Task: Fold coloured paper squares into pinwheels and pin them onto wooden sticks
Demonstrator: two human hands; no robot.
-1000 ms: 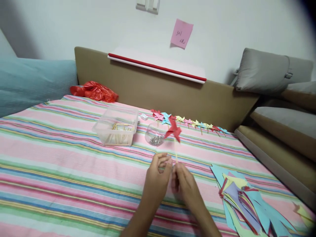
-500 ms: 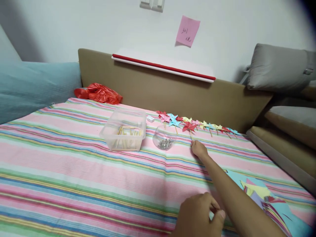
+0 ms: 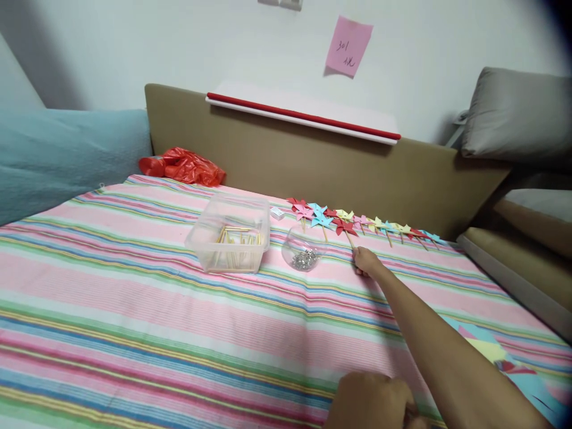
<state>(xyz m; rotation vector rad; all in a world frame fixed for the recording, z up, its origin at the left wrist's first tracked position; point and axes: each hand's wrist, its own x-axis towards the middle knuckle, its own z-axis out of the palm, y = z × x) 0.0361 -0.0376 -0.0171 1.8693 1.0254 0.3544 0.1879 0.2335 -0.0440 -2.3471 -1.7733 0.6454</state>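
Hands are working well apart: the right hand point(image 3: 365, 261) is stretching far out over the striped bed point(image 3: 134, 310), fingers bunching together at the lower end of the red pinwheel point(image 3: 344, 227) stick, though whether they are gripping it is not showing. That pinwheel is lying at its 11 o'clock, within the row of pinwheels point(image 3: 393, 228). The left hand point(image 3: 373, 405) is resting curled shut at the bottom edge, its contents hidden. At the right hand's 9 o'clock the glass bowl point(image 3: 304, 253) is sitting, with the plastic box point(image 3: 227, 238) beyond.
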